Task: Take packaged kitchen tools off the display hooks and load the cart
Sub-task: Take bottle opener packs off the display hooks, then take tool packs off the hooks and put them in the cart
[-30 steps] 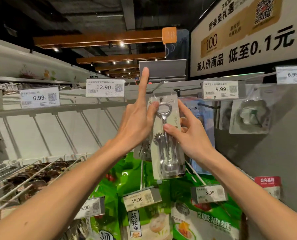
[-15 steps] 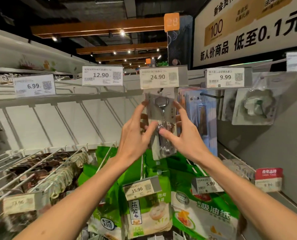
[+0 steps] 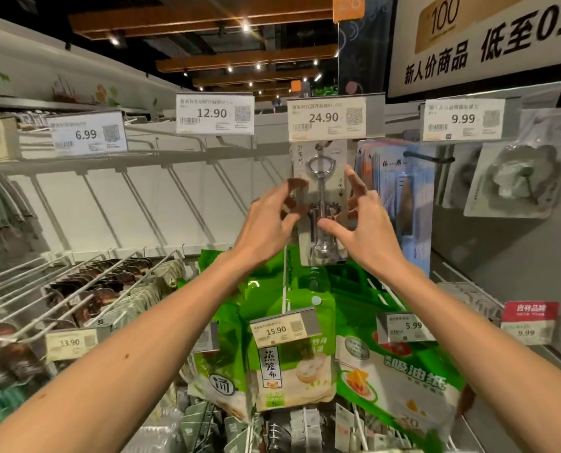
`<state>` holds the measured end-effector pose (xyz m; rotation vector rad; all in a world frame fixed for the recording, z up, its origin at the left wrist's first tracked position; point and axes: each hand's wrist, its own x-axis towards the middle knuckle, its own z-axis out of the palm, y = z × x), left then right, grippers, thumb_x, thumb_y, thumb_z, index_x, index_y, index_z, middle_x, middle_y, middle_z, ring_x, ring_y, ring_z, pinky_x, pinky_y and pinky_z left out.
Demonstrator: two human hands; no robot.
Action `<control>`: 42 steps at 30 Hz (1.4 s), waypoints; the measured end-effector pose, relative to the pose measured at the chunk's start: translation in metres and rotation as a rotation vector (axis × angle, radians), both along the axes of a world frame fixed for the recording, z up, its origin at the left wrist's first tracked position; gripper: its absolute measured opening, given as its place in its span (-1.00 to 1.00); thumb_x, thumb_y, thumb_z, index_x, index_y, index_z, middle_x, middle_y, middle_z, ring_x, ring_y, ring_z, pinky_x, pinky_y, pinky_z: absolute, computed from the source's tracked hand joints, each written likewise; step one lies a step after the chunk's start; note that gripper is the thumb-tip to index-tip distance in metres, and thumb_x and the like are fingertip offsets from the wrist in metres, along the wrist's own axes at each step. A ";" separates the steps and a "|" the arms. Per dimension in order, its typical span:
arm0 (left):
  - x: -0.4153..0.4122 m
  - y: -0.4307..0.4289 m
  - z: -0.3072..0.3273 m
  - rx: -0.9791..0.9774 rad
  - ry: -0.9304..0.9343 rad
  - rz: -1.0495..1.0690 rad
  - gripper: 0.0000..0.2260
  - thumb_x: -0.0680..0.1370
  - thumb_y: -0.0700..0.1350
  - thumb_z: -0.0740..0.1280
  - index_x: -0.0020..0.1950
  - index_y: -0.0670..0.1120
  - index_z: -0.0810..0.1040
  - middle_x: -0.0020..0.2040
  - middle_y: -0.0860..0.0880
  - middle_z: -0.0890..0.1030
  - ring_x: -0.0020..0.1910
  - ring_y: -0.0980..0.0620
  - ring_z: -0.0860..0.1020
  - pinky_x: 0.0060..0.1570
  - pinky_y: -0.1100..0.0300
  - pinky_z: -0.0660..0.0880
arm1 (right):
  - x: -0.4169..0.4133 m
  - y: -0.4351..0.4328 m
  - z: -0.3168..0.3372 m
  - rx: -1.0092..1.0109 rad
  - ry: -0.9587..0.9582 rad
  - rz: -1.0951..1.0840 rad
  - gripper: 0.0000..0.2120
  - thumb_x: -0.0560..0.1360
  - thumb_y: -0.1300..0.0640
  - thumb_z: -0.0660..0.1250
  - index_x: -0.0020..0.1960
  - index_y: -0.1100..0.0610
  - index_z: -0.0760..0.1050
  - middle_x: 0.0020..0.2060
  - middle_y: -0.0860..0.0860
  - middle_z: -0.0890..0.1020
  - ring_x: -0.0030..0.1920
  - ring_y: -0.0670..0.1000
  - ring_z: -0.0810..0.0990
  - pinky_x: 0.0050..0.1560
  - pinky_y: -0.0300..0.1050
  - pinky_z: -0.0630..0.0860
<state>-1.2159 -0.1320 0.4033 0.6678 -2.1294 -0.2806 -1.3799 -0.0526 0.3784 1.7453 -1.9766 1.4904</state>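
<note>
The corkscrew package is hanging at the top rail of the display rack, right under the 24.90 price tag. It's a white card with a clear blister and a chrome winged corkscrew shining inside. The right hand is pinching its right edge, thumb lying across the blister, forefinger lifting free. The left hand is curling loosely against the left edge; whether it's really gripping, I cannot tell. A second ago that left forefinger was pointing straight up with the tag tipped up; now the tag is facing out.
</note>
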 end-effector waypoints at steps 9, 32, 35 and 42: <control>0.115 0.029 -0.005 -0.159 -0.266 0.031 -0.81 0.63 0.03 0.29 -0.01 -0.04 0.62 -0.31 0.10 0.54 -0.30 0.07 0.46 -0.24 0.13 0.38 | 0.086 0.071 -0.038 -0.166 0.170 -0.066 -0.77 0.52 0.04 0.41 0.12 0.12 0.59 -0.09 -0.01 0.51 -0.09 -0.04 0.46 -0.09 -0.13 0.38; 0.720 0.327 -0.266 0.563 -0.608 0.973 -0.51 0.49 0.29 0.17 0.21 -0.01 0.59 0.05 -0.02 0.62 0.03 -0.16 0.60 -0.11 -0.06 0.59 | 0.645 0.139 -0.297 0.582 0.334 1.038 -0.58 0.51 -0.12 0.24 0.28 0.06 0.49 0.09 0.06 0.56 0.11 0.14 0.57 0.09 0.01 0.53; 0.760 0.324 -0.292 0.701 -0.586 1.138 -0.43 0.46 0.30 0.09 0.24 -0.01 0.59 0.13 -0.05 0.61 0.12 -0.18 0.57 -0.03 -0.07 0.55 | 0.708 0.116 -0.318 0.619 0.402 1.169 -0.62 0.59 -0.02 0.27 0.37 0.07 0.43 0.20 0.06 0.51 0.22 0.12 0.51 0.17 0.00 0.45; 0.865 0.268 -0.349 1.069 -0.539 1.321 -0.59 0.61 0.13 0.25 0.43 0.02 0.39 0.31 -0.08 0.48 0.32 -0.14 0.42 0.22 -0.04 0.44 | 0.855 0.034 -0.360 0.749 0.455 1.394 -0.62 0.61 0.04 0.26 0.41 0.03 0.40 0.22 0.06 0.51 0.25 0.10 0.50 0.22 -0.01 0.43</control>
